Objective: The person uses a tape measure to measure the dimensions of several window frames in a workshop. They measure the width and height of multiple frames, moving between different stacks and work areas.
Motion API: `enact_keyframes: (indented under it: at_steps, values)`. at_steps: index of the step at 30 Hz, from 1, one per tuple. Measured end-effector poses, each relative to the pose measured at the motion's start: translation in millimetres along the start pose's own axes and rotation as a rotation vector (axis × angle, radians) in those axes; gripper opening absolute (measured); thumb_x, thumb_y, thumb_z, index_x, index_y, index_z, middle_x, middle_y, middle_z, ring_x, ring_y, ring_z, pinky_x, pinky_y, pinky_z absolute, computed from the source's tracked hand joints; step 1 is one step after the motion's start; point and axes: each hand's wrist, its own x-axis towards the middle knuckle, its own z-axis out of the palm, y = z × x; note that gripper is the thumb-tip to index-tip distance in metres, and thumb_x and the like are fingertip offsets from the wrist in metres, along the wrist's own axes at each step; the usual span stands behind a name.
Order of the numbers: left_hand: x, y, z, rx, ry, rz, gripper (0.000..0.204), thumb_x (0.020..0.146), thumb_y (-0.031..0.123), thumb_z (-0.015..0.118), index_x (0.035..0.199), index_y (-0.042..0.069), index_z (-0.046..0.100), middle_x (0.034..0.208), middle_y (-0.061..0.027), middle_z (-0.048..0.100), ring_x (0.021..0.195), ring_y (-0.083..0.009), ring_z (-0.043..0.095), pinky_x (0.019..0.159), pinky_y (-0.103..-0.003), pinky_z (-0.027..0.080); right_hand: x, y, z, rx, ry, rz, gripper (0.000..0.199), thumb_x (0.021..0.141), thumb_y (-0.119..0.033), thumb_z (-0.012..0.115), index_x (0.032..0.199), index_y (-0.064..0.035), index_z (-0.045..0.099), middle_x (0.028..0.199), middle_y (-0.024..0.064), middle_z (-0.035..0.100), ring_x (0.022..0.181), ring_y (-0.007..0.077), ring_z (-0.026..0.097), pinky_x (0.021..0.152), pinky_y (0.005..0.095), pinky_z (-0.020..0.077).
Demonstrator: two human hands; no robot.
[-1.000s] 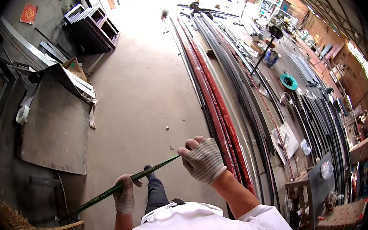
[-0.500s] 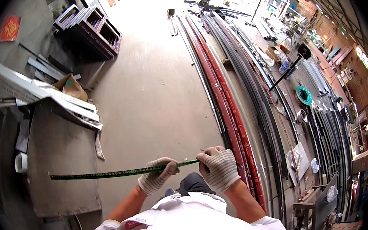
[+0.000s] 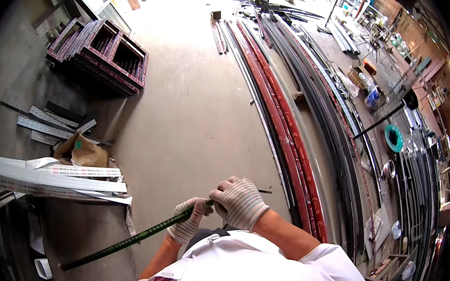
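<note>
A tape measure's dark green blade (image 3: 132,239) slants from my hands down to the lower left, over the brown board surface. My left hand (image 3: 190,222), in a striped knitted work glove, is closed around the blade near its upper end. Touching that end, my right hand (image 3: 240,201) has its gloved fingers curled together on the tape; the tape's case is not visible. A thin dark stick (image 3: 265,191) shows just right of my right hand. Whether that hand holds it cannot be made out.
Long red and black profiles (image 3: 290,142) lie along the floor to the right. Stacked frames (image 3: 105,51) stand at the far left, above white strips (image 3: 51,177) and a cardboard box (image 3: 87,152). A dark stand (image 3: 380,121) and teal coil (image 3: 393,138) are farther right.
My right hand has moved left, closer to my left hand. The tape's far end has swung downward, so the blade slants more steeply. The view has turned, shifting the surroundings.
</note>
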Motion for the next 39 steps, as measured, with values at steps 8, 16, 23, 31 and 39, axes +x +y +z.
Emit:
enact_keyframes:
  at_steps: [8,16,23,31,39]
  values:
    - [230,43,-86,-0.036,0.132,0.079,0.055,0.103,0.053,0.059,0.102,0.000,0.074,0.086,-0.0051,0.073,0.082,-0.0123,0.066,0.078,-0.029,0.053,224,145,-29,-0.184,0.082,0.002,0.008,0.087,-0.017,0.068,0.093,-0.0133,0.069,0.085,0.0068,0.066,0.085,0.0291,0.066,0.073,0.0447,0.0536]
    - [528,81,-186,-0.091,-0.144,0.030,0.039,0.106,0.037,0.061,0.102,0.000,0.073,0.089,-0.0067,0.074,0.084,-0.0138,0.069,0.082,-0.030,0.056,432,292,-42,-0.252,0.208,0.154,0.008,0.082,-0.014,0.071,0.090,-0.0142,0.069,0.082,0.0056,0.065,0.083,0.0282,0.064,0.070,0.0434,0.0513]
    - [757,170,-231,0.062,-0.295,0.028,0.048,0.107,0.044,0.056,0.105,-0.002,0.072,0.090,-0.0090,0.074,0.086,-0.0151,0.068,0.084,-0.031,0.056,596,404,-78,-0.170,0.389,0.260,0.013,0.079,-0.012,0.072,0.091,-0.0138,0.068,0.082,0.0071,0.063,0.081,0.0308,0.063,0.069,0.0446,0.0509]
    - [1006,162,-262,0.042,-0.181,-0.114,0.038,0.106,0.036,0.062,0.112,-0.001,0.070,0.093,-0.0071,0.075,0.086,-0.0123,0.066,0.083,-0.030,0.054,814,578,-59,-0.021,0.211,0.233,0.009,0.082,-0.019,0.071,0.091,-0.0158,0.070,0.085,0.0060,0.066,0.082,0.0305,0.064,0.070,0.0450,0.0514]
    - [1238,251,-307,0.078,-0.020,-0.037,0.047,0.106,0.045,0.059,0.109,0.000,0.073,0.090,-0.0070,0.075,0.086,-0.0143,0.067,0.083,-0.031,0.053,1067,715,-138,-0.020,0.053,0.053,0.010,0.084,-0.023,0.068,0.085,-0.0142,0.066,0.081,0.0070,0.064,0.085,0.0289,0.065,0.071,0.0462,0.0509]
